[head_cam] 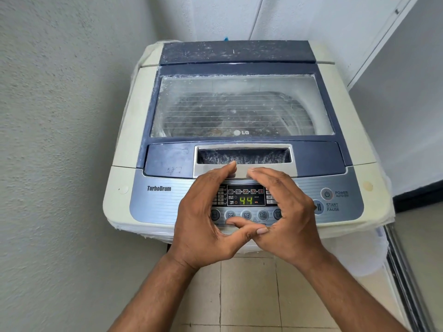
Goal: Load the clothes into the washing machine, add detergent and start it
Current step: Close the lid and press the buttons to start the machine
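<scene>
A cream and blue top-loading washing machine [124,130] stands before me with its glass lid [242,106] down. Dark clothes [215,111] show dimly through the dusty glass. The control panel's display [246,200] is lit and reads 44. My left hand [203,219] and my right hand [287,212] hover over the panel, fingers curved toward each other around the display, thumbs touching below it. Neither hand holds anything. The fingertips reach up to the lid's handle recess [243,156]. No detergent is in view.
The power button [327,194] and the start/pause button [318,207] sit at the panel's right. A rough wall [60,116] closes in on the left, a white door [407,92] stands on the right. Tiled floor [251,295] lies below my arms.
</scene>
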`<state>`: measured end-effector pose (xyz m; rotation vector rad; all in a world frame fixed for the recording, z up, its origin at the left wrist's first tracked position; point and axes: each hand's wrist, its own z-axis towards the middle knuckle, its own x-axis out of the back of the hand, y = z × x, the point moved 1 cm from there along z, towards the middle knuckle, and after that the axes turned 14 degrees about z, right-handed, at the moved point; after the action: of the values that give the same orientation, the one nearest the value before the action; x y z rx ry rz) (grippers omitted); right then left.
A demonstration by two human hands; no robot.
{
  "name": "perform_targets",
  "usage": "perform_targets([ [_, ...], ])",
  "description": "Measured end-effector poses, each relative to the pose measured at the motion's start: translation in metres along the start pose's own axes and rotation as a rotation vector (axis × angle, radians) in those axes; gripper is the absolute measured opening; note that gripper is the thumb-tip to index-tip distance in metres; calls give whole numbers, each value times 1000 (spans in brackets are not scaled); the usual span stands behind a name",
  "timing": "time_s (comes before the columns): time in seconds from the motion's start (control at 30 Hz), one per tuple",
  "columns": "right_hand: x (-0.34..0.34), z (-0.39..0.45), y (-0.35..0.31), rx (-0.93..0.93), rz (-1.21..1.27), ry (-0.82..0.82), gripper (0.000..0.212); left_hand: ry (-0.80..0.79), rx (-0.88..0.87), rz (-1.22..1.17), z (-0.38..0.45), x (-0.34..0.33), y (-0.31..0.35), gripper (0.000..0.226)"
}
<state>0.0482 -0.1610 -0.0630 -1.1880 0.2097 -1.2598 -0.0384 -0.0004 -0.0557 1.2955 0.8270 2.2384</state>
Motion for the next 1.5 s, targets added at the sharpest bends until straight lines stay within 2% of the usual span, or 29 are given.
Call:
perform_targets([
  [0.53, -1, 0, 1, 32, -2, 3, 82, -28, -38, 65, -1, 1, 1, 96],
  [0.67, 1, 2, -1, 24, 27, -23, 72, -98, -40, 71, 1, 6, 0, 87],
  [0.8, 17, 0, -7, -26, 47, -88, 73, -233, -85, 212, 2, 20, -3, 100],
  [0.9, 37, -14, -8, -51, -24, -98, 70, -280, -72, 453, -9, 36, -15, 120],
  [1.03, 69, -38, -9, -130, -221, -10, 61, -470, 95, 737, -24, 49, -25, 140],
  [1.13, 84, -53, -11, -218, -383, 20, 58, -554, 204, 806, -28, 53, -28, 135],
  [1.27, 90, -68, -20, -327, -527, 2, 63, -590, 251, 790, -27, 53, -29, 127],
  [1.5, 87, -81, -37, -501, -612, -103, 77, -672, 303, 799, -23, 56, -22, 121],
])
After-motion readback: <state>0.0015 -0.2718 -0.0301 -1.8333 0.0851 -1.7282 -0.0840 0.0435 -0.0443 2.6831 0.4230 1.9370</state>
